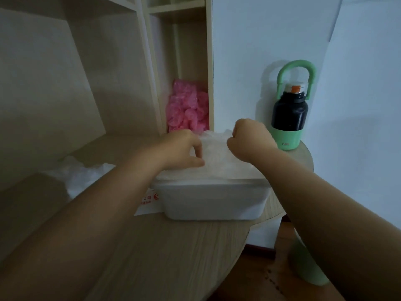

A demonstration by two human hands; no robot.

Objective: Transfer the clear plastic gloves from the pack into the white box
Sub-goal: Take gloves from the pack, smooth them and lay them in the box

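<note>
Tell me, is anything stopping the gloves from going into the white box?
Nothing I can see is in the way. The gloves sit piled right on top of the white box. The left hand and the right hand both hold the pile from above.

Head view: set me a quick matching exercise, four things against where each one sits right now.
Things: 1 clear plastic gloves; 2 bottle; 3 pink bundle; 4 printed paper.
Places: a in the shelf compartment; b under the left edge of the white box; c heaped in the white box; d far right of the table, by the wall.
Pairs: 1-c, 2-d, 3-a, 4-b.
</note>
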